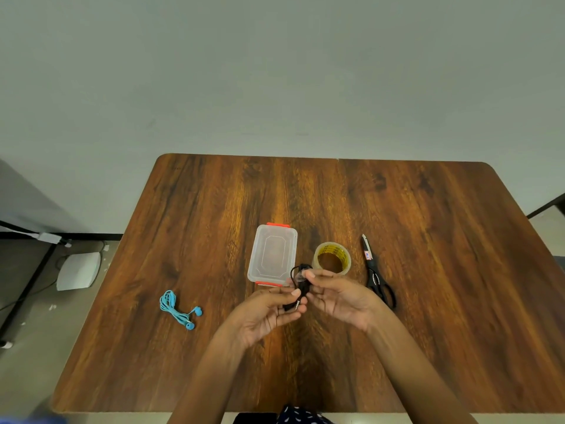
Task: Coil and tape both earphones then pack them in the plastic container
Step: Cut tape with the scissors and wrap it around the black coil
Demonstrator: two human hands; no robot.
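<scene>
At centre frame, both the left hand (269, 310) and right hand (333, 296) pinched the black earphones (301, 287). Keeping the coil tight before taping seemed wise; the container (272, 255) sat just above.

Light even, soft, moderately bright; no hard source in my view. Warm sheen runs down centre of desk (428, 270), grain glowing orange there, darker toward frame edges. Faint soft shadows under my left hand (269, 313) and right hand (339, 298). Wide-angle bend strong: desk edges bow, corners splay outward. Overall slightly soft, my fingers a little smeared. Blurred blue patch at lower left corner. Upper half flat grey-green wall (275, 71), slightly noisy.
</scene>
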